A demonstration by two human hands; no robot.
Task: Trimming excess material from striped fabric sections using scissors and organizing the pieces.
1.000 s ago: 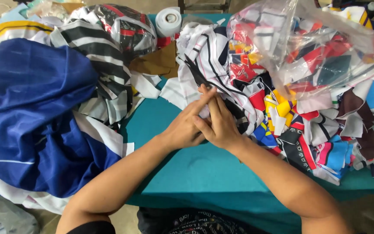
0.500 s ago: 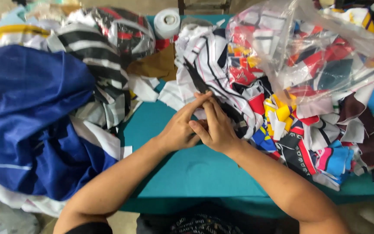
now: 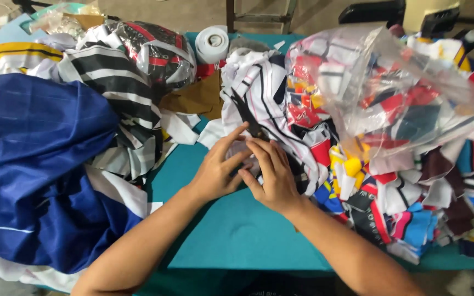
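A: Hands first. Where are they?

B: Left hand (image 3: 215, 172) and right hand (image 3: 270, 175) side by side at the middle of the teal cloth-covered table (image 3: 237, 241), fingertips touching the lower edge of the white fabric piece with thin black stripes (image 3: 264, 93).

A: Gripping?

B: Left fingers stretched flat, thumb up, holding nothing. Right fingers spread and pressed on the fabric edge; a dark strip runs just above them. Pinching it or not, cannot tell.

A: Where does the fabric sit?

B: Centre of the table, bunched, between both piles.

A: Around it?

B: Right: clear plastic bag stuffed with multicoloured fabric scraps (image 3: 379, 93), on top of a loose heap of red, blue, yellow and black scraps (image 3: 407, 214). Left: big crumpled royal-blue cloth (image 3: 34, 164), touching a black-and-white wide-striped fabric (image 3: 116, 93). Behind: white roll of tape (image 3: 211, 44), brown cardboard piece (image 3: 196, 98) beside it.
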